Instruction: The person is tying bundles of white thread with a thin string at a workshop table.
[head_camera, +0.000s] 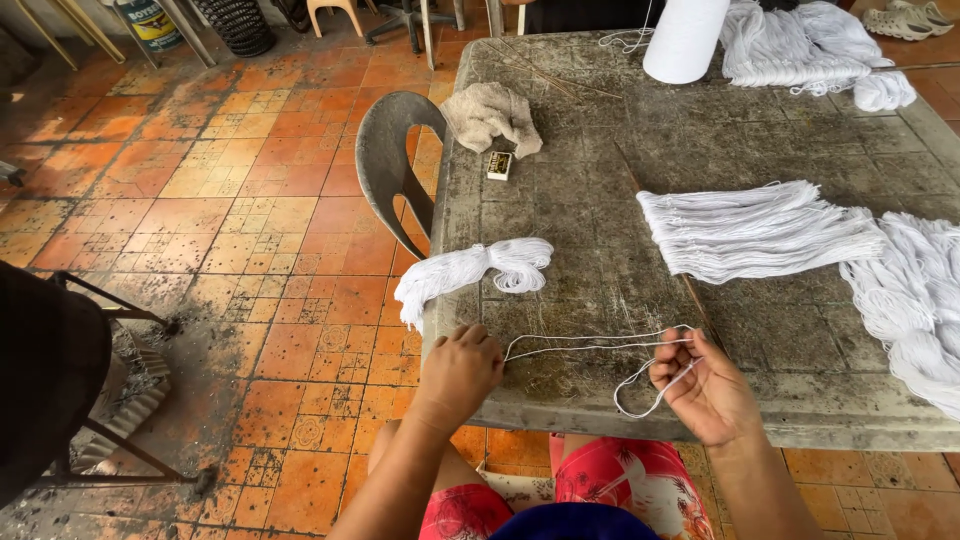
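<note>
Both hands (458, 372) (706, 392), white string (590, 345) along table edge (600, 415).

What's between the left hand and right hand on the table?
Head view: only white string, stretched from left hand to right hand, over bare table.

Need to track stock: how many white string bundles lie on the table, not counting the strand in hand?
4: one tied bundle at the left edge, one flat at centre, one at the right edge, one at top. Some may lie outside the frame.
</note>
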